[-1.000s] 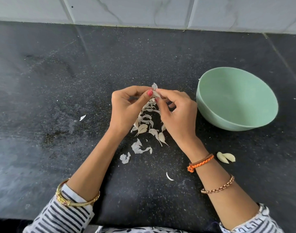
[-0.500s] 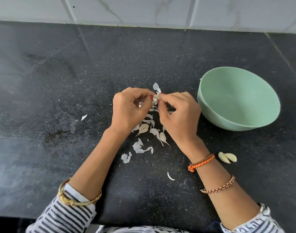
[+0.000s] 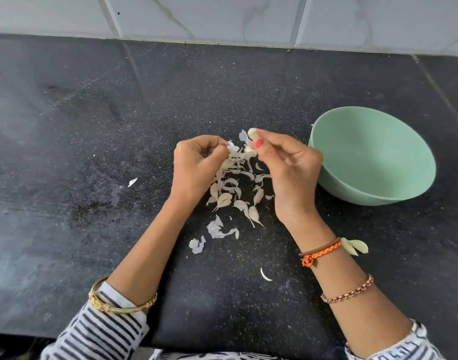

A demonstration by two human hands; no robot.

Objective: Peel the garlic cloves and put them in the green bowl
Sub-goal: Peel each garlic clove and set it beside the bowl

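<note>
My right hand [image 3: 290, 167] pinches a pale garlic clove [image 3: 252, 133] between thumb and fingertips, with a flap of white skin still hanging off it. My left hand [image 3: 196, 165] pinches a strip of torn garlic skin [image 3: 232, 147] just to the left of the clove. The two hands are a short gap apart above the black counter. The green bowl [image 3: 373, 157] stands to the right of my right hand, and nothing shows inside it. Two unpeeled cloves [image 3: 355, 246] lie on the counter beside my right wrist.
A heap of peeled skins [image 3: 235, 193] lies on the black counter [image 3: 93, 126] beneath my hands, with loose scraps [image 3: 132, 182] to the left and a sliver [image 3: 265, 275] near the front. A white tiled wall [image 3: 222, 16] bounds the back. The counter's front edge runs below my forearms.
My hands have pulled apart: the left has drawn a strip of skin off to the left, and the right has lifted the clove, now bare at its tip, slightly up and right.
</note>
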